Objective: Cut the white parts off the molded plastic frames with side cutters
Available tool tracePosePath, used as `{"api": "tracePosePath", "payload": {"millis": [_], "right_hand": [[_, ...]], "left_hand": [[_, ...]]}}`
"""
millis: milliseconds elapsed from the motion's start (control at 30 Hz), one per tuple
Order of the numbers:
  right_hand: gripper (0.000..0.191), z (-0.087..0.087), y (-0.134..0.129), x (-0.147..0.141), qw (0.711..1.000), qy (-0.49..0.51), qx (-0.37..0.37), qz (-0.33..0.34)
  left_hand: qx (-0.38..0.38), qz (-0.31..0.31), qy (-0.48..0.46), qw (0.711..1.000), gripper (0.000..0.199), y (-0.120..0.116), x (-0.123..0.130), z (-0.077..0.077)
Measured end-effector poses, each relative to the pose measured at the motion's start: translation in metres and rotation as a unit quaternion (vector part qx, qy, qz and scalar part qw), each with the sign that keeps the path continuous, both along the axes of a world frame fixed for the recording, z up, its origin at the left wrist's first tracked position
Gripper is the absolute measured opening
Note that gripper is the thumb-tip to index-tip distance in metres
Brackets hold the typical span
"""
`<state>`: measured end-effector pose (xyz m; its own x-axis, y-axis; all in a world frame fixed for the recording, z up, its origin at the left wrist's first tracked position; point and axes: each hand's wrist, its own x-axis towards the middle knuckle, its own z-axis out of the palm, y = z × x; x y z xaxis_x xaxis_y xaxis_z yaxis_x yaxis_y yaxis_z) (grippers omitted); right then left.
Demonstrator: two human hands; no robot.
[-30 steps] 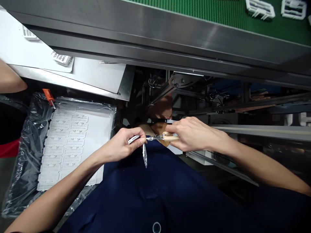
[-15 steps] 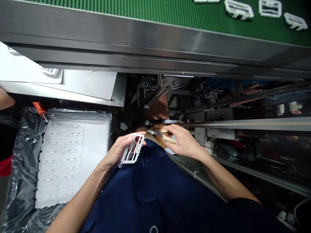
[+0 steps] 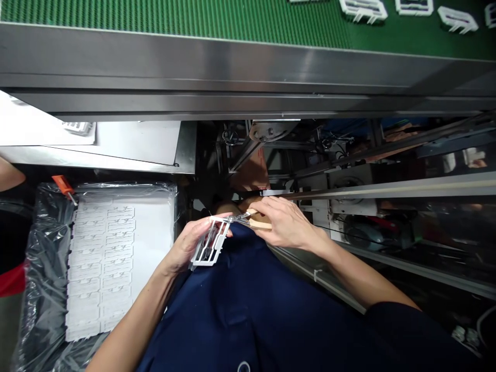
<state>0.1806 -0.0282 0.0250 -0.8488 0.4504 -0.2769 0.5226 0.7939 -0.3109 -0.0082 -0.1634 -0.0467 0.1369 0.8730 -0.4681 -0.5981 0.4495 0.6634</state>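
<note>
My left hand (image 3: 196, 243) grips a white plastic lattice frame (image 3: 209, 244) in front of my dark blue work top (image 3: 232, 310). My right hand (image 3: 284, 222) holds small cutting pliers (image 3: 258, 220) with beige handles. The metal jaws of the pliers reach the frame's upper corner, and the tips appear to touch it. My fingers hide part of the frame and most of the pliers' handles.
Above runs a green conveyor belt (image 3: 194, 15) carrying several white frames, behind a stainless steel rail (image 3: 194, 67). At left lies a white moulded sheet (image 3: 104, 263) on plastic film, with an orange-handled tool (image 3: 62, 185) beside it. A co-worker's forearm (image 3: 8, 175) enters at left. Machinery lies below the rail.
The frame now faces up rather than edge-on as a second ago. The pliers have moved left, bringing their jaws to the frame's corner. The whole view has shifted slightly.
</note>
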Motion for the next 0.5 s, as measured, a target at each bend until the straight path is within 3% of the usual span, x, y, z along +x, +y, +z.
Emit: {"api": "tracePosePath", "payload": {"millis": [300, 400, 500], "right_hand": [[0.015, -0.0027, 0.0011, 0.0009, 0.999, 0.018, -0.039, -0.010], [0.015, -0.0040, 0.0014, -0.0007, 0.986, 0.044, -0.132, -0.091], [0.021, -0.0100, 0.0079, 0.0002, 0.944, 0.081, -0.268, -0.177]], "left_hand": [[0.009, -0.010, 0.004, 1.000, 0.041, -0.0008, -0.0032, -0.0015], [-0.002, 0.013, -0.030, 0.999, 0.043, -0.0009, -0.0007, -0.0038], [-0.013, 0.039, -0.066, 0.997, 0.044, 0.0005, 0.0020, -0.0048]]}}
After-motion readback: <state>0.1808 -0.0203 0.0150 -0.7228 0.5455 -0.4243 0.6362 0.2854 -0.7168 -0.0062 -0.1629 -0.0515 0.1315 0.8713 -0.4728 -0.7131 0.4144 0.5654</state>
